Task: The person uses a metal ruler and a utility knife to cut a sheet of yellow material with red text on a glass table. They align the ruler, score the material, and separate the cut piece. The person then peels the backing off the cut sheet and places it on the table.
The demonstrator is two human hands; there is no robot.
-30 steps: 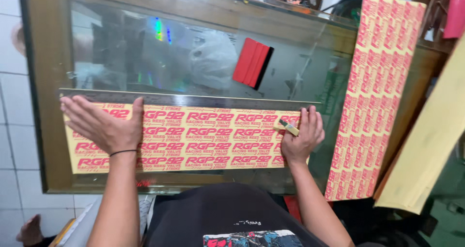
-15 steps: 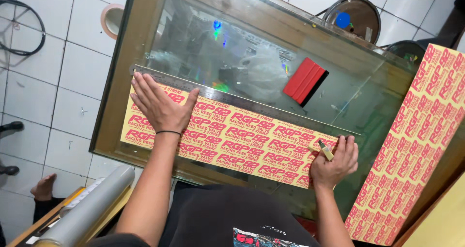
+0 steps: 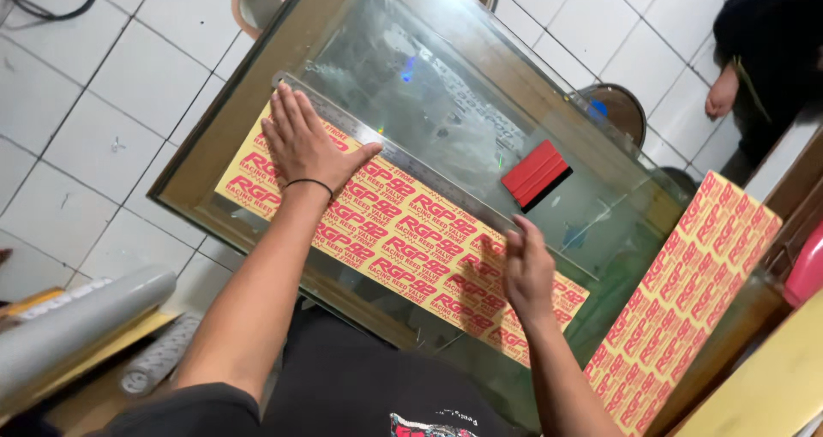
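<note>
Nearest the camera, the right hand [image 3: 527, 270] rests on the lower right part of a long yellow sticker sheet [image 3: 403, 244] printed in red. The fingers lie close together and point up toward the ruler. Whether anything is tucked under the palm cannot be told from this angle.

Further up and to the left, the left hand [image 3: 302, 144] lies flat with fingers spread wide. It holds nothing; it presses down across the sheet's upper left part and the metal ruler [image 3: 411, 158]. A thin dark band circles that wrist.

The sheet lies flat on the glass tabletop [image 3: 429, 86], running diagonally, with the ruler along its far long edge.

The sheet looks thin, light and floppy, and likely to slide on smooth glass, so flat-palm pressure seems the surest way to keep it put. To lift it, a corner or short edge would probably be the place, since a pinch in the middle would likely crease it. The ruler looks stiff and slick, best held by pressing from above.

Beyond the ruler, a red squeegee [image 3: 536, 176] lies on the glass, well apart from both hands. A second sticker sheet [image 3: 686, 291] leans at the right. At far left, a grey roll [image 3: 77, 330] rests near the tiled floor [image 3: 103, 86].
</note>
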